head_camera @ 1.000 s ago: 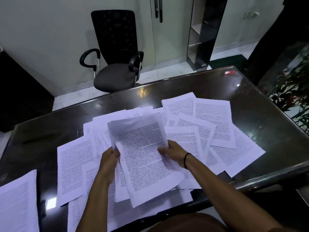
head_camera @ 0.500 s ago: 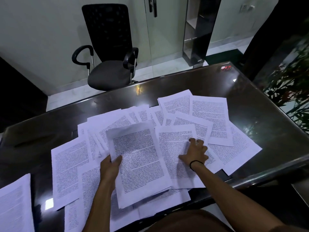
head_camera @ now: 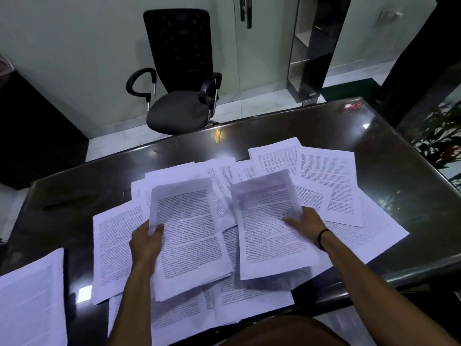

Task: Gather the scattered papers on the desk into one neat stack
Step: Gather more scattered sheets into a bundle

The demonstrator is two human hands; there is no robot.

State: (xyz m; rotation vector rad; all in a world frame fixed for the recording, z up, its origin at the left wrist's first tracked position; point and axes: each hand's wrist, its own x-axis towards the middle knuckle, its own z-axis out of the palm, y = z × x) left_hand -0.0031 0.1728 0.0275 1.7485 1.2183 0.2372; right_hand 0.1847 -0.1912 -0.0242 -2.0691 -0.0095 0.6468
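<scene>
1. Two hands, two lifted bundles: left hand (head_camera: 147,242) pinches the left sheaf (head_camera: 189,236), right hand (head_camera: 308,224) grips the right sheaf (head_camera: 269,226).
2. Loose printed pages (head_camera: 326,181), count unclear, overlap across the dark glass desk (head_camera: 399,171).
3. One separate sheet (head_camera: 30,300) at the left edge; one office chair (head_camera: 179,78) behind.

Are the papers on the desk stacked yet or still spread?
Spread: loose papers overlap across the desk; each hand holds a separate bundle.
</scene>
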